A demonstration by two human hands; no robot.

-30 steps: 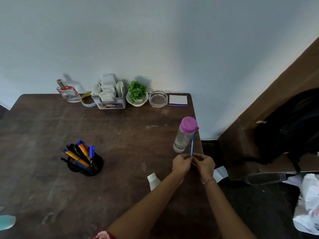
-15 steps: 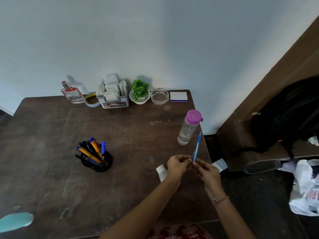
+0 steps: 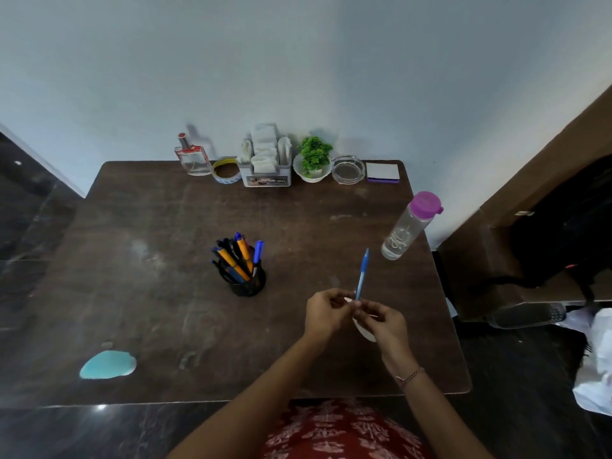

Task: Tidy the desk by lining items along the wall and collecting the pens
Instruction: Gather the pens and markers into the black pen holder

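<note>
A blue pen (image 3: 362,274) stands nearly upright above the brown desk (image 3: 159,293). My left hand (image 3: 323,314) and my right hand (image 3: 381,321) both pinch its lower end, fingertips meeting. To the left of them stands a black mesh pen holder (image 3: 249,283) with several blue and orange pens. A clear water bottle with a pink cap (image 3: 409,225) stands near the desk's right edge. A white object (image 3: 364,331) lies on the desk, mostly hidden under my hands.
Along the wall stand a perfume bottle (image 3: 192,159), a tape roll (image 3: 227,170), a tissue holder (image 3: 266,160), a small potted plant (image 3: 313,160), a glass ashtray (image 3: 347,169) and a sticky-note pad (image 3: 383,172). A teal patch (image 3: 107,364) lies front left. A black bag (image 3: 563,233) sits right.
The view has pulled back and shifted. Both hands with the blue pen have come nearer and away from the bottle, so the pen now stands left of it.
</note>
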